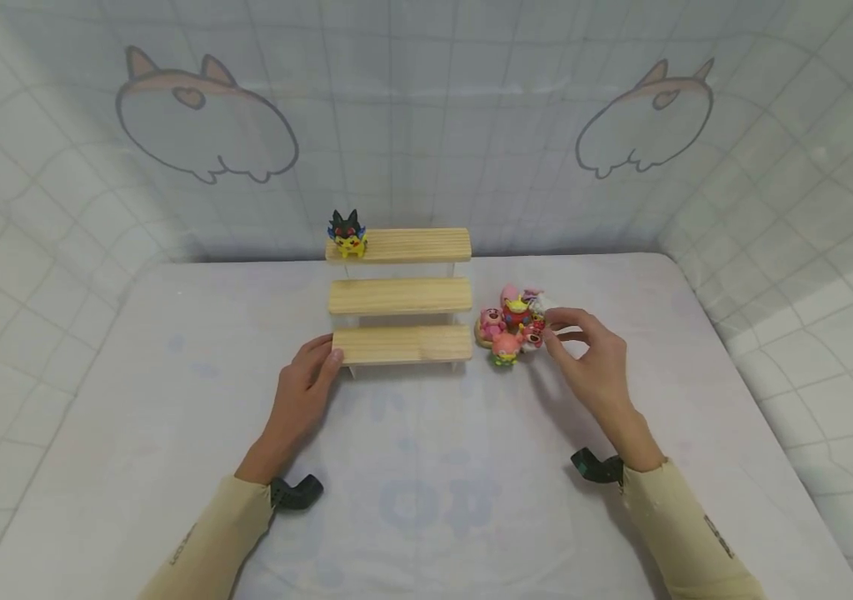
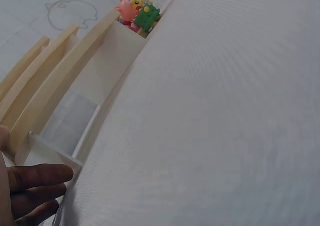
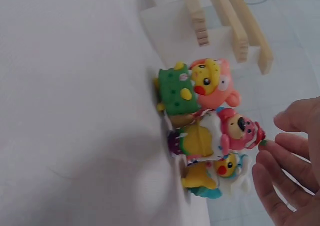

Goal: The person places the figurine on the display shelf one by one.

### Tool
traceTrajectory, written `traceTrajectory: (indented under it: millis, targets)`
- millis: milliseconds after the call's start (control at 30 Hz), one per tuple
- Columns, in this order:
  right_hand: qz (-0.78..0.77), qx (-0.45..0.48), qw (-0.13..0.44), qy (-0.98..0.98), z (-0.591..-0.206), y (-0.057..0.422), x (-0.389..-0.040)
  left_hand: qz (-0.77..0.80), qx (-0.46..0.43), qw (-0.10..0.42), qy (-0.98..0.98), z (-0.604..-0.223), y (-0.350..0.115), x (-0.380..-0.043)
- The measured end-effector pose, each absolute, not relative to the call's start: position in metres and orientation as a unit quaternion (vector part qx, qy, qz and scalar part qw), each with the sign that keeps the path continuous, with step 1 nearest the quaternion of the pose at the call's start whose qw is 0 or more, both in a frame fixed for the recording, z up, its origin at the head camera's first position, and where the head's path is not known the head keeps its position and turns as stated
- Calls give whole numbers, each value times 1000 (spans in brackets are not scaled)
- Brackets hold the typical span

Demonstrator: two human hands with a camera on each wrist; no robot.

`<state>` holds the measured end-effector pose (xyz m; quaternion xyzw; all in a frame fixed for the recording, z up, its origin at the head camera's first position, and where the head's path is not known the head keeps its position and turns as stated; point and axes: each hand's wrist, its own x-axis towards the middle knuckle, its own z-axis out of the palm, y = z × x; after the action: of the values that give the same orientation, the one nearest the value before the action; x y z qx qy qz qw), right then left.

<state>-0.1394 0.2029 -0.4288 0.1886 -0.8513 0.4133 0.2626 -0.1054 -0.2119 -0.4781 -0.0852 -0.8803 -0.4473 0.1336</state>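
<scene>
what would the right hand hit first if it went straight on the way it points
Most likely the red-capped bear, just ahead of the right hand; depth is unclear, so they may already touch.

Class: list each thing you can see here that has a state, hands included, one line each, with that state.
Three-tier shelf: standing upright
Black-eared figurine: upright on the top tier
Figurine cluster: bunched beside the shelf
Left hand: touching the bottom tier's left end
Right hand: fingertips at the cluster's edge

Beige sleeves (image 1: 220, 542) with dark markings (image 1: 719, 537) meet angular black wrist devices (image 1: 297, 492)
</scene>
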Motion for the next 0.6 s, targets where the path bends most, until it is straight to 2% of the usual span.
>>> traceTrajectory:
  millis: [600]
  targets:
    - [407,183,217,-868,-448,200,-145,-449,-92,133,-879,-478,-212,-106]
